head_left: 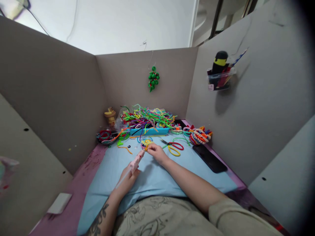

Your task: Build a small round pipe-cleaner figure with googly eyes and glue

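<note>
My left hand point(129, 175) is wrapped around a pale pink glue gun point(136, 163), with a clear glue stick trailing out of its back end. Its nozzle points forward at a small yellow and orange pipe cleaner piece point(147, 143). That piece is pinched in the fingertips of my right hand point(157, 153), and the fingers hide part of it. Just right of my right hand lie scissors point(172, 147) with one red and one yellow handle loop. An orange pipe cleaner scrap point(126, 149) lies on the light blue cloth point(108, 183) to the left.
A blue tray point(150, 131) heaped with pipe cleaners point(147, 118) stands at the back. A dark bowl point(107, 137) is at the left, braided pipe cleaner pieces point(199, 135) and a black phone point(209, 158) at the right. Grey panels point(145, 95) enclose three sides. A white box point(59, 203) sits front left.
</note>
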